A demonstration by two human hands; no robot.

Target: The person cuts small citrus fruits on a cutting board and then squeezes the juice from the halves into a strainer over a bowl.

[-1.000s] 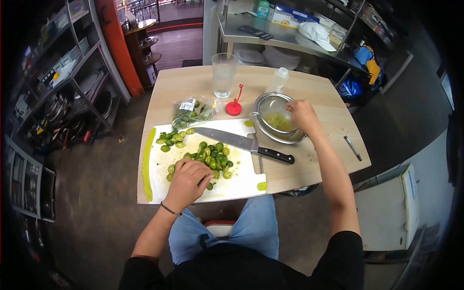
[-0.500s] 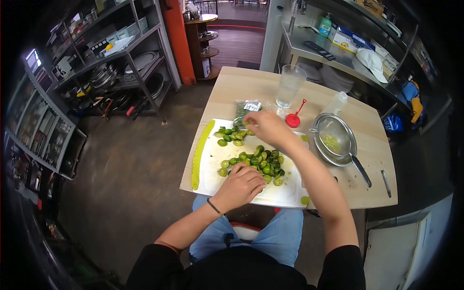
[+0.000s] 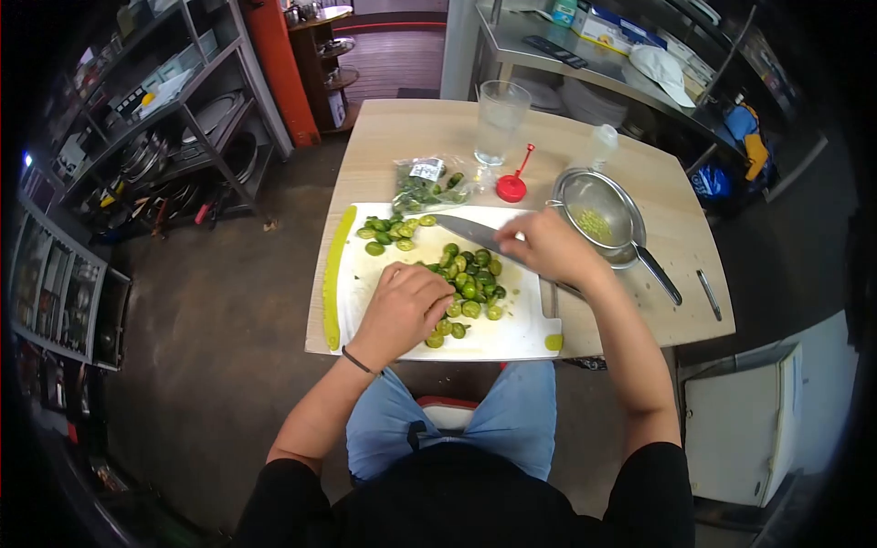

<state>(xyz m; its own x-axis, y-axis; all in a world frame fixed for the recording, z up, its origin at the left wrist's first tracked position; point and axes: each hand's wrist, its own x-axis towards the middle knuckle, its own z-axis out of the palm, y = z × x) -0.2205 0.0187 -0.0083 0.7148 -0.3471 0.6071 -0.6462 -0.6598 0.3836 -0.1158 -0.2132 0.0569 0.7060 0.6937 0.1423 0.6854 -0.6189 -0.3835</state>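
Note:
My left hand [image 3: 402, 306] lies knuckles up on the white cutting board [image 3: 352, 274]. Its curled fingers press on the near edge of a pile of halved small green limes [image 3: 470, 274]; what they hold is hidden. My right hand [image 3: 548, 247] hovers over the middle of a chef's knife [image 3: 466, 231] that lies flat on the board. Its fingers are bunched, apparently around a small lime piece. A second group of limes [image 3: 388, 233] sits at the board's far left. A metal strainer [image 3: 585, 187] with green pulp inside rests in a bowl just right of my right hand.
On the wooden table [image 3: 393, 128] stand a bag of limes [image 3: 425, 183], a tall glass [image 3: 500, 119], a red cap [image 3: 512, 187] and a small bottle [image 3: 601, 142]. A pen [image 3: 709, 294] lies near the right edge. Metal shelves stand to the left.
My right hand went from the strainer to the far limes and has come back toward the strainer, now over the knife. My left hand stayed on the lime pile. The camera view shifted.

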